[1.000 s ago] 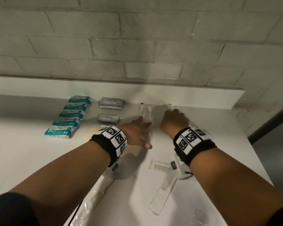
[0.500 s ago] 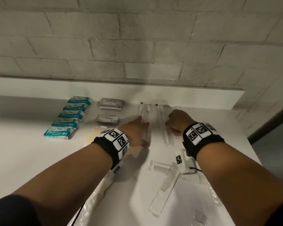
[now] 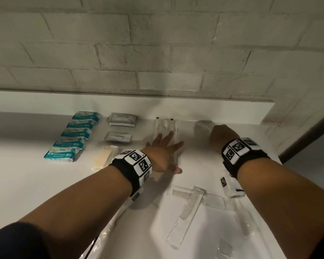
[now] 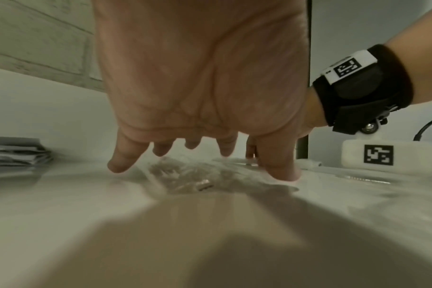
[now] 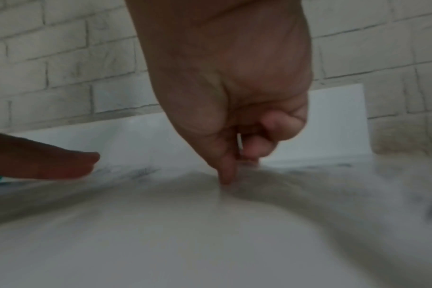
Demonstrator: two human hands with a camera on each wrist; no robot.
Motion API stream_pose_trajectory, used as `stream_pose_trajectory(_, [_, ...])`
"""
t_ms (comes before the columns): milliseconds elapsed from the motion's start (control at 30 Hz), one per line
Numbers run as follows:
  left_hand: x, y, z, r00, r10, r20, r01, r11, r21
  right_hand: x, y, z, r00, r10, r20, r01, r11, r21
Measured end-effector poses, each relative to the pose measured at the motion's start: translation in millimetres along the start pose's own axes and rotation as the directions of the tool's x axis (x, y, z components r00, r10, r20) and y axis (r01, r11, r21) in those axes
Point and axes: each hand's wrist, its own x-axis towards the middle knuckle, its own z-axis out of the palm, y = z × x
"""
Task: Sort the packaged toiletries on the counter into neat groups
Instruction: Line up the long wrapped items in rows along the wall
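Clear-wrapped toothbrush packets (image 3: 165, 127) lie at the back of the white counter (image 3: 26, 184). My left hand (image 3: 165, 148) rests flat on them with straight, spread fingers; in the left wrist view the fingertips (image 4: 122, 163) touch the crinkled wrap (image 4: 185, 175). My right hand (image 3: 220, 135) is farther right with curled fingers, holding a blurred clear packet (image 3: 202, 126) near the back ledge. In the right wrist view that hand (image 5: 237, 148) pinches something thin and white. Clear-wrapped combs (image 3: 187, 208) lie near me.
A row of teal wipe packs (image 3: 73, 139) sits at the left. Beside it lie grey sachets (image 3: 122, 119), a toothpaste sachet (image 3: 119, 137) and a yellowish wrapped item (image 3: 105, 157). The brick wall (image 3: 157, 53) and a raised ledge bound the back.
My right hand has moved right and back, taking a clear packet away from beside the others. My left hand has spread its fingers flatter on the remaining packets.
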Motion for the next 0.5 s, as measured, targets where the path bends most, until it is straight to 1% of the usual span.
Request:
stream_pose_trajectory(67, [3,4,1,1.0,0.027,-0.003,-0.026,0.997,0.075,-2,4,0,0.997,-0.081,0.018,0.082,0.992,-0.1])
stream_pose_trajectory(133, [3,7,2,0.999,0.028,-0.031,-0.023,0.989,0.145,-1,4,-4,0.981,-0.193,-0.03,0.187,0.973,-0.135])
stream_pose_trajectory(167, [4,8,2,0.999,0.021,-0.038,-0.015,0.988,0.151,-2,4,-6,0.963,-0.266,-0.052,0.259,0.959,-0.115])
stream_pose_trajectory(233, [5,7,2,0.999,0.014,-0.032,-0.01,0.99,0.138,-6,4,-5,0.917,-0.394,-0.061,0.394,0.919,-0.006])
stream_pose_trajectory(267, [5,8,1,1.0,0.01,-0.021,-0.007,0.992,0.126,-10,4,-4,0.908,-0.416,-0.043,0.418,0.906,0.059])
stream_pose_trajectory(300, [5,8,0,1.0,0.006,-0.008,-0.005,0.994,0.113,-13,4,-3,0.913,-0.408,-0.02,0.407,0.906,0.112])
stream_pose_trajectory(333, [5,9,0,1.0,0.002,0.002,-0.002,0.995,0.1,-13,4,-1,0.924,-0.382,-0.01,0.38,0.916,0.13])
stream_pose_trajectory(367, [5,9,-1,1.0,-0.003,0.01,0.002,0.996,0.088,-12,4,1,0.937,-0.348,-0.02,0.348,0.93,0.123])
stream_pose_trajectory(433, [4,8,-1,1.0,-0.009,0.022,0.007,0.997,0.073,-11,4,-2,0.969,-0.239,-0.067,0.244,0.965,0.094])
stream_pose_trajectory(500, [4,6,-1,1.0,-0.003,0.021,0.001,0.998,0.069,-12,1,-4,0.986,-0.149,-0.078,0.156,0.983,0.092])
